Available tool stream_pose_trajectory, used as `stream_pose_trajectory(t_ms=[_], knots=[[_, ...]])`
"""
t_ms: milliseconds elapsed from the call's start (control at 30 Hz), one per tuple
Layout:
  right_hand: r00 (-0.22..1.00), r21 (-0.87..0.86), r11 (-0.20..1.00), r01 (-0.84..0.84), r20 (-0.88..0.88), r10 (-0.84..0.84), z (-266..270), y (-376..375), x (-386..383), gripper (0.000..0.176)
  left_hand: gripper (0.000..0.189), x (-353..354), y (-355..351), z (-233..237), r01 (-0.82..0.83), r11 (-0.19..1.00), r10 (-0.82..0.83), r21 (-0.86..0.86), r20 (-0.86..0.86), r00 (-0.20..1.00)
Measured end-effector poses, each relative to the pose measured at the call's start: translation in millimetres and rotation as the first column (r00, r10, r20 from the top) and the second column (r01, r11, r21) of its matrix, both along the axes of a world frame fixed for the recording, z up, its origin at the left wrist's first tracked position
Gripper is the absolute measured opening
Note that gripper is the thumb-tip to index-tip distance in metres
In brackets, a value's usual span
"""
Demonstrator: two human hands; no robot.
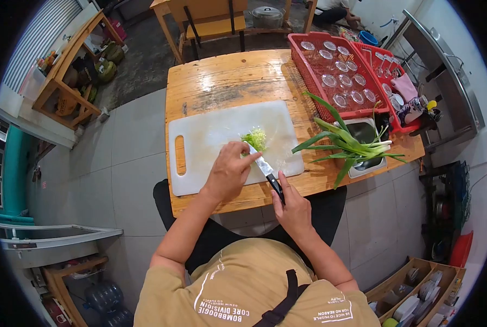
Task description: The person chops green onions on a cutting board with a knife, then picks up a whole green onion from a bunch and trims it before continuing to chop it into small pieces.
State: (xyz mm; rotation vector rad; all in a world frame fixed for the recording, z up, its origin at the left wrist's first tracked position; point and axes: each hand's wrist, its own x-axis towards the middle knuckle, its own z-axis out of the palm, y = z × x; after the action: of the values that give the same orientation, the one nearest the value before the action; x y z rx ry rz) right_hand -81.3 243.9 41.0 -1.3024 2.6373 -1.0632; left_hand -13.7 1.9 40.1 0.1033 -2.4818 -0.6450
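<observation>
My right hand (293, 208) grips the black handle of a kitchen knife (265, 168), its blade slanting up and left over a white cutting board (205, 158). At the blade's upper end, my left hand (232, 166) is curled with its fingers on or right beside the metal; whether it pinches anything is hidden. A small heap of chopped green onion (256, 138) lies on the board just beyond the knife tip. To the right, a bunch of whole green onions (347, 141) rests across a metal tray (359, 169).
The wooden table (216, 82) carries a red crate (303, 71) of upturned glasses at the back right. Another red basket (388, 101) with glasses and utensils sits beside it. A wooden chair (213, 27) stands beyond the table. A person (333, 13) crouches at the far back.
</observation>
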Motion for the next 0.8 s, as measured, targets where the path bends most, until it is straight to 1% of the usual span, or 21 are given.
stream_pose_trajectory(t_ms=[67, 100, 133, 200, 433, 500, 533, 600, 633, 700, 733, 767, 800], knots=[[1.000, -0.017, 1.000, -0.013, -0.008, 0.013, 0, -5, 0, 0.065, 0.049, 3, 4, 4, 0.121, 0.992, -0.121, -0.027, -0.001, 0.993], [1.000, -0.032, 0.999, -0.020, -0.013, 0.020, 0, -6, 0, 0.065, 0.050, 4, 6, 4, 0.143, 0.987, -0.141, -0.067, 0.038, 0.989], [1.000, -0.031, 0.999, -0.021, -0.015, 0.021, -1, -7, 0, 0.065, 0.050, 5, 7, 4, 0.142, 0.988, -0.140, -0.066, 0.036, 0.990], [0.999, -0.049, 0.998, -0.029, -0.029, 0.027, -1, -9, 0, 0.065, 0.048, 6, 7, 5, 0.194, 0.973, -0.188, -0.127, 0.063, 0.980], [0.999, -0.014, 1.000, -0.020, -0.037, 0.019, -2, -8, 1, 0.065, 0.046, 1, -9, -11, 0.137, 0.983, -0.125, -0.124, 0.099, 0.987], [0.999, -0.036, 0.999, -0.017, -0.029, 0.016, -1, -7, 2, 0.065, 0.030, -3, -13, -10, 0.112, 0.983, -0.098, -0.144, 0.102, 0.990], [0.999, -0.035, 0.999, -0.018, -0.030, 0.017, 0, -5, 2, 0.065, 0.030, -4, -16, -12, 0.111, 0.983, -0.097, -0.143, 0.100, 0.990], [1.000, -0.048, 0.999, 0.000, 0.020, 0.001, 3, -2, 2, 0.062, 0.045, -7, -24, -17, 0.046, 0.989, -0.039, -0.141, 0.053, 0.998], [1.000, -0.049, 0.999, -0.004, 0.019, 0.005, 4, 0, 2, 0.062, 0.045, -8, -26, -19, 0.042, 0.989, -0.035, -0.142, 0.053, 0.998], [0.989, -0.073, 0.997, 0.025, 0.149, -0.014, 6, 5, 1, 0.055, 0.046, -8, -29, -22, -0.047, 0.990, 0.056, -0.135, 0.066, 0.996], [0.989, -0.073, 0.997, 0.018, 0.149, -0.007, 10, 7, 0, 0.055, 0.046, -8, -30, -24, -0.054, 0.989, 0.063, -0.135, 0.066, 0.996], [0.930, -0.035, 0.998, 0.054, 0.364, -0.038, 15, 9, -1, 0.052, 0.047, -9, -30, -26, -0.088, 0.990, 0.095, -0.109, 0.058, 0.994], [0.825, 0.012, 0.997, 0.081, 0.560, -0.073, 18, 10, -1, 0.049, 0.048, -9, -29, -25, -0.122, 0.989, 0.127, -0.084, 0.050, 0.991]])
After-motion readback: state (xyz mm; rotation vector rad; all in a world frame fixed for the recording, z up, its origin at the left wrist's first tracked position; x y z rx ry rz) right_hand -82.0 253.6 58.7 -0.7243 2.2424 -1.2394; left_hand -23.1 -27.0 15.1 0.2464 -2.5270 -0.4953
